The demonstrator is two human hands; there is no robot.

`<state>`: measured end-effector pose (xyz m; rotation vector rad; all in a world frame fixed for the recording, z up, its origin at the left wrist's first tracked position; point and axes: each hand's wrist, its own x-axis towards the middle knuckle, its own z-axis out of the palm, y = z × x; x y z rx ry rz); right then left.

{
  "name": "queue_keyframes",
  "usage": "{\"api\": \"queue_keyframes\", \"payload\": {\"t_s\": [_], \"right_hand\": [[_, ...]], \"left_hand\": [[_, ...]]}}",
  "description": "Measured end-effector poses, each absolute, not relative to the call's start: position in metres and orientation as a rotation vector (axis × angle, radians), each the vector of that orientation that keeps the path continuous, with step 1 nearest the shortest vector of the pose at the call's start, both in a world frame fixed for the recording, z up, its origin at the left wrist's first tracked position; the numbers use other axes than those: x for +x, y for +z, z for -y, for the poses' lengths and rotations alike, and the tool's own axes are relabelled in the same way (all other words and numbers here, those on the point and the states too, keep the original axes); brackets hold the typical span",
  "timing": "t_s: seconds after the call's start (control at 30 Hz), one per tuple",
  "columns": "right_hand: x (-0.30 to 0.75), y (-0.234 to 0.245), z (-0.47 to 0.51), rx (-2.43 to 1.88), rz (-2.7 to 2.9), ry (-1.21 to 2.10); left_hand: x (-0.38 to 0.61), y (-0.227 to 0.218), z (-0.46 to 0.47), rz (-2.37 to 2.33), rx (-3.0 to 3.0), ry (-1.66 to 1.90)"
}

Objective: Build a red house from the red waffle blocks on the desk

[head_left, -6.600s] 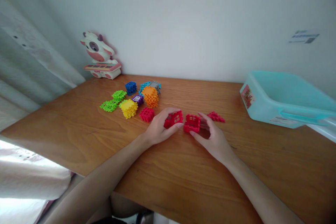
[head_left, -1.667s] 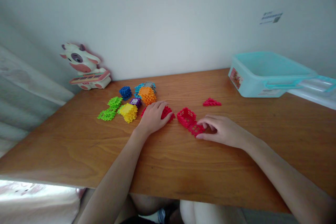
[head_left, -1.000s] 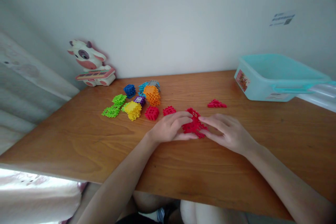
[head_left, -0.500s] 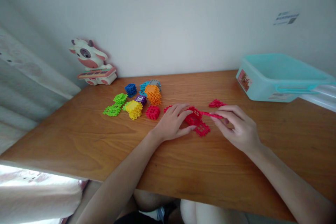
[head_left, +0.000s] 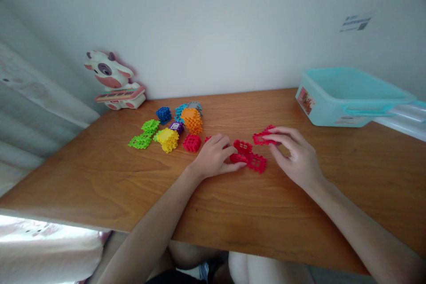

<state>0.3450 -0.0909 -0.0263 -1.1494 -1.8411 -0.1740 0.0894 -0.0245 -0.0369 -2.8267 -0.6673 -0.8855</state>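
Observation:
My left hand rests on the wooden table, its fingers pressed on the left end of a partly built red lattice piece that lies flat in front of me. My right hand hovers just right of it and pinches a flat red lattice panel at its fingertips, a little above and behind the red piece. A small red cube sits just left of my left hand.
Assembled cubes lie at the back left: yellow, orange, blue, purple, plus green flat panels. A cow-shaped toy stands by the wall. A teal plastic bin sits at the far right.
My right hand pulled a red panel away from the red piece and lifted it up and back. My left hand stayed pressing the piece down. The camera shifted slightly.

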Motion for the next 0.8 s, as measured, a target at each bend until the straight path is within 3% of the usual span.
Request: {"api": "queue_keyframes", "payload": {"t_s": [0.3, 0.53, 0.8], "right_hand": [[0.348, -0.03, 0.089, -1.281, 1.804, 0.004], [0.346, -0.027, 0.09, -1.324, 1.712, -0.056], [0.382, -0.044, 0.075, -1.649, 1.657, -0.009]], "left_hand": [[0.089, -0.036, 0.024, 0.586, -2.875, -0.993], [0.088, -0.04, 0.023, 0.604, -2.891, -0.959], [0.086, -0.041, 0.02, 0.665, -2.919, -0.917]]}}
